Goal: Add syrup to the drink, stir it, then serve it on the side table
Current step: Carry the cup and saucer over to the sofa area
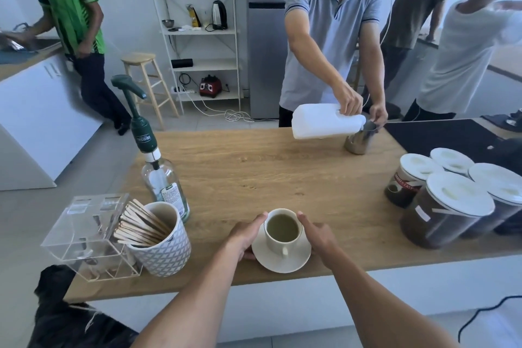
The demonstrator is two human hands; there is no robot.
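**Both hands close on cup and saucer at the worktop edge**

A person's left hand (245, 237) and right hand (319, 232) bracket a white ceramic cup of greenish drink (282, 230), which sits on a white round saucer (293, 261) near the front edge of the pale wooden worktop (268, 175). The left fingers curl under the saucer's rim, thumb against the cup; the right fingers rest spread beside the cup, gripping nothing visibly. No stirrer stands in the cup, so whether syrup has gone in cannot be told. The step looks like steadying or lifting the drink. The clear glass syrup bottle with a green pump (158, 167) stands just left, beside a patterned white mug of wooden stir sticks (158, 237). Lifting calls for a level carry; the cup is nearly full. Across the worktop another person pours from a white plastic jug (324, 121).
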